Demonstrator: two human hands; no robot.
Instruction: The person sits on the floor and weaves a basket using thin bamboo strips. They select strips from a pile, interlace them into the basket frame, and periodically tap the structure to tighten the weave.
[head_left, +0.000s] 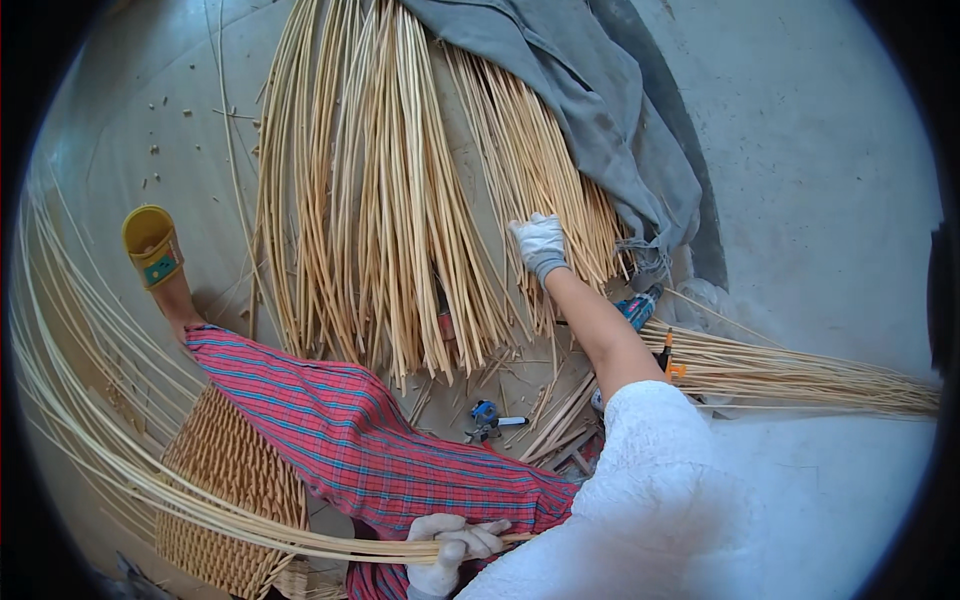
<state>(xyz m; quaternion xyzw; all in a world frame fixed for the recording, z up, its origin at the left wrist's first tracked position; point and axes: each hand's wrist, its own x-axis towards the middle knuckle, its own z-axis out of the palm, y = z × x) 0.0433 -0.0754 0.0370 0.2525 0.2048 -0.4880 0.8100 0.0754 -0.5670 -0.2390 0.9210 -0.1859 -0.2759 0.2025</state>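
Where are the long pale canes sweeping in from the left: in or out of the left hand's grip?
In it: the gloved left hand is closed on the long pale canes.

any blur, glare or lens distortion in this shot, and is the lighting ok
Head view, rim: fisheye curve, black corners; head view, lower right: a soft, out-of-focus smudge across the white clothing; head view, upper middle: pale rods look fairly crisp; head view, right: floor bright and bluish, no harsh glare.
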